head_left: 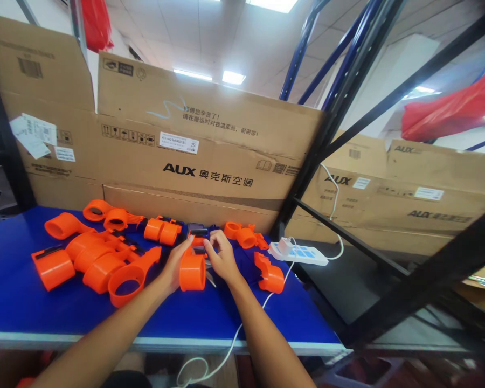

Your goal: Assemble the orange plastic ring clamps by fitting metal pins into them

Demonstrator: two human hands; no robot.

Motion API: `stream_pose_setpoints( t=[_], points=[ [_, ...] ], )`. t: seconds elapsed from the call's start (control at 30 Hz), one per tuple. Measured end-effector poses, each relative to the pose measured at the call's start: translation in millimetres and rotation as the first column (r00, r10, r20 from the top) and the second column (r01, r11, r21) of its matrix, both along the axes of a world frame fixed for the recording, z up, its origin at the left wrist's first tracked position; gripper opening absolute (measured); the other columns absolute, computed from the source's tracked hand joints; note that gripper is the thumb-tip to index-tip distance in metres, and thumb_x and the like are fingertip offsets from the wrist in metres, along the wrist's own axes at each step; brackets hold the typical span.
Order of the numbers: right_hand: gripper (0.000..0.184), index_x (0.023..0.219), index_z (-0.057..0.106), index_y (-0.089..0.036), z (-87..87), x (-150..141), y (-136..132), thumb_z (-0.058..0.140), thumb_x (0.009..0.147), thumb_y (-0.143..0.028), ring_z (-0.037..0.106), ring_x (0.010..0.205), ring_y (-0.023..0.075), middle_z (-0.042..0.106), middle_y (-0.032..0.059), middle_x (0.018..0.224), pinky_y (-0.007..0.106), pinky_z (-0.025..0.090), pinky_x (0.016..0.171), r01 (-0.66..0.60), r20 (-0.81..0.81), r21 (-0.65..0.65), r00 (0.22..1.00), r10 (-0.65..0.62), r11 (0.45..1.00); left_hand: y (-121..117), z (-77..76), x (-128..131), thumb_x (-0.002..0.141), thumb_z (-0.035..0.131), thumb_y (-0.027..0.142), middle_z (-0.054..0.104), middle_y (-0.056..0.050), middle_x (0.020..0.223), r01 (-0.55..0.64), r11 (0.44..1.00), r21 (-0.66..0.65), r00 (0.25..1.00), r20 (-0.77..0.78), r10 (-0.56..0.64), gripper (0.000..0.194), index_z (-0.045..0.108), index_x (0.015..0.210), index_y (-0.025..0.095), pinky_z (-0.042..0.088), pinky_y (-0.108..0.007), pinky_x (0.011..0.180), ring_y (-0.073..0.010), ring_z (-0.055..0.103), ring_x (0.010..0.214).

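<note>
An orange plastic tape dispenser (192, 273) is held upright between my two hands, just above the blue tabletop. My left hand (177, 265) wraps its left side, thumb near the top. My right hand (223, 257) is closed at the upper right of the same dispenser, with thumb and fingers at its black-edged top part; the exact fingertip contact is partly hidden. Beneath the right hand lies a thin pointed metal object (211, 277), perhaps scissors, mostly covered. Behind my hands, a dark box-like item (196, 228) is partly visible.
More orange dispensers (101, 258) are grouped at left, with others (244, 235) behind right and one (271, 275) at right. A white power strip (299, 252) and its cable lie by the black rack post (307, 178). Cardboard boxes (210, 145) wall off the back of the blue table (64, 318).
</note>
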State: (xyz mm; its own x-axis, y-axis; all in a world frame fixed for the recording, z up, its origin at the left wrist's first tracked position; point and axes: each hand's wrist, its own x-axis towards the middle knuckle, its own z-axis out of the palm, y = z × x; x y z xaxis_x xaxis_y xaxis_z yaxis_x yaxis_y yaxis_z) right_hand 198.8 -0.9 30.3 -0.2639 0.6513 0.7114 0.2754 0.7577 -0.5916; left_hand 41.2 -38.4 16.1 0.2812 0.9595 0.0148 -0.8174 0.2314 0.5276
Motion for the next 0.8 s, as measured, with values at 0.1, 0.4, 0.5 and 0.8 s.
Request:
stream_pose_setpoints(
  t=[0.1,0.4,0.5,0.8],
  points=[
    [0.028,0.075,0.045,-0.022,-2.5,0,2,0.058,0.096,-0.035,0.045,0.076,0.0159,0.049,0.0008,0.084,0.029,0.04,0.07,-0.01,-0.023,-0.018,1.0,0.01,1.0,0,1.7,0,0.083,0.077,0.037,0.066,-0.003,0.061,-0.048,0.999,-0.008,0.998,-0.047,0.047,0.027,0.065,0.089,0.013,0.048,-0.027,0.051,-0.0165,0.061,0.048],
    [0.027,0.077,0.047,-0.022,-2.6,1,3,0.062,0.094,-0.037,0.047,0.081,0.0162,0.05,0.0009,0.088,0.029,0.041,0.074,-0.089,-0.063,-0.086,0.994,0.084,0.992,1,1.0,-7,0.088,0.07,0.047,0.061,-0.001,0.054,0.103,0.994,-0.035,0.993,-0.052,-0.105,0.034,0.066,0.087,0.013,0.042,-0.024,0.045,-0.013,0.053,0.04],
    [0.028,0.08,0.046,-0.023,-4.7,2,5,0.065,0.091,-0.039,0.049,0.083,0.0165,0.051,0.001,0.091,0.029,0.043,0.075,-0.154,-0.117,-0.167,0.984,0.135,0.974,4,-2.2,-6,0.09,0.068,0.046,0.062,-0.001,0.055,0.094,0.995,-0.032,0.994,-0.056,-0.096,0.033,0.068,0.093,0.012,0.043,-0.024,0.045,-0.0136,0.054,0.041],
    [0.043,0.099,0.048,-0.027,-14.4,-9,9,0.083,0.075,-0.033,0.06,0.083,0.0165,0.058,-0.0018,0.092,0.029,0.049,0.078,-0.522,-0.489,-0.392,0.816,0.309,0.758,14,-9.5,-2,0.096,0.057,0.051,0.074,-0.012,0.084,0.087,0.994,-0.06,0.996,-0.021,-0.088,0.046,0.068,0.111,0.01,0.056,-0.031,0.063,-0.0215,0.07,0.066]
  ],
)
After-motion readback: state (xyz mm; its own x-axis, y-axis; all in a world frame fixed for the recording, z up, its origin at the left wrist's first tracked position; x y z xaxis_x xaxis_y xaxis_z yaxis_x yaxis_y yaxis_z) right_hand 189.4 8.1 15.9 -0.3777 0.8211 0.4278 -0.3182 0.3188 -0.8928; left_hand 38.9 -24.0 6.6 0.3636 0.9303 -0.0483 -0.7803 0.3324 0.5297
